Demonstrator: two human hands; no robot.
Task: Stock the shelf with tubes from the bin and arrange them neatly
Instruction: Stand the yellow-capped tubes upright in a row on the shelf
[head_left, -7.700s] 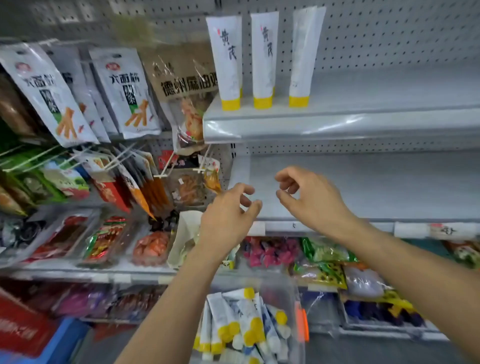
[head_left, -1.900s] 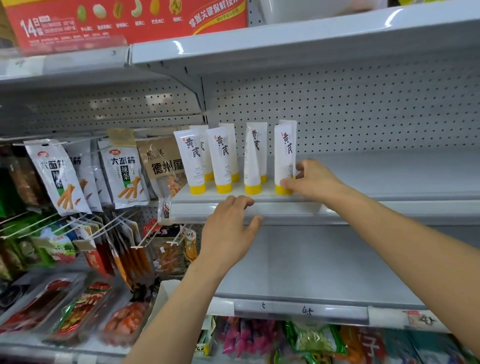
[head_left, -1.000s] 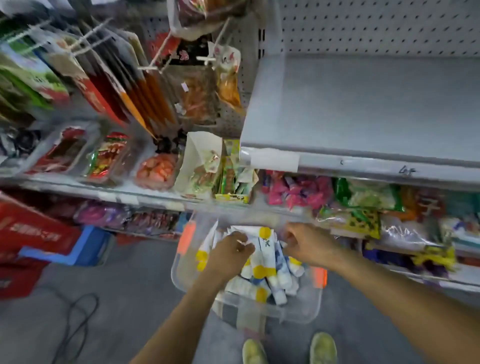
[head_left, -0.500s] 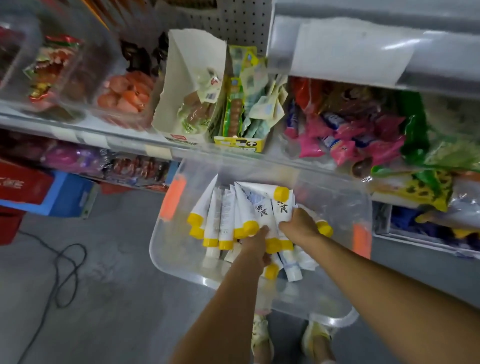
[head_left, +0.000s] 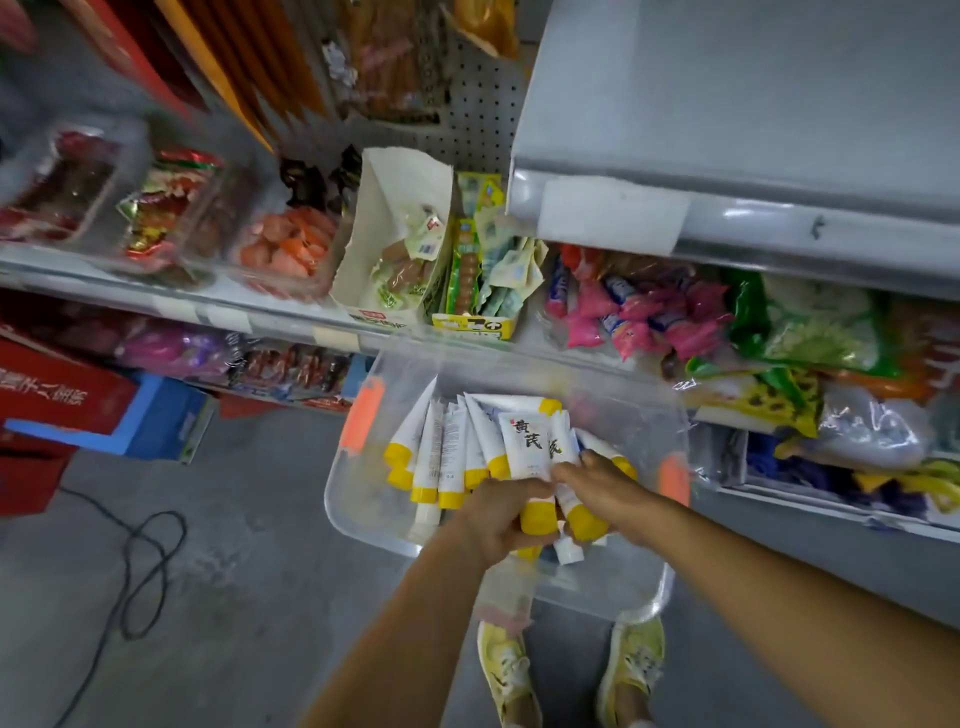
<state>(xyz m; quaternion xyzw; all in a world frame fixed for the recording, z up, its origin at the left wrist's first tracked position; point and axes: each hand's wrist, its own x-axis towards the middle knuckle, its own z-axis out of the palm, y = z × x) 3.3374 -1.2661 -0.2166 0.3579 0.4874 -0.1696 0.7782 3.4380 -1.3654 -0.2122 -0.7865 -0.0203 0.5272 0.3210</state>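
— Where are the tubes to be found?
— A heap of white tubes (head_left: 452, 447) with yellow caps is seen lying in the clear bin (head_left: 358, 499). It is packed mostly from the bin's left wall to its middle, with the caps turned toward the near edge. The bin is set below the front edge of the grey shelf (head_left: 727, 104), and a pair of yellow shoes (head_left: 506, 670) is seen under its near edge. What the bin is propped on cannot be told.
— And how are the hands placed?
— Both are held inside the middle of the bin, close enough to be touching. The left hand (head_left: 498, 514) is wrapped round the lower end of a lettered tube (head_left: 527, 441). This tube is seen uppermost on the heap, with its flat end pointed to the far edge. The fingers (head_left: 519, 491) are curled tight round it, and its yellow cap is seen just below them. The fingers of the right hand (head_left: 605, 488) are curled over a second tube (head_left: 587, 522), whose cap is seen poking out beneath the palm toward the near edge.
— What else is to be noted?
— Orange latches (head_left: 363, 415) are fixed to the bin's left and right walls. Pink packets (head_left: 649, 317) and a torn cardboard box (head_left: 400, 244) of snacks are kept on the lower shelf (head_left: 234, 312) beyond the far edge. A black cable (head_left: 150, 545) is looped on the grey floor (head_left: 234, 597) to the left, near a red box (head_left: 52, 400).
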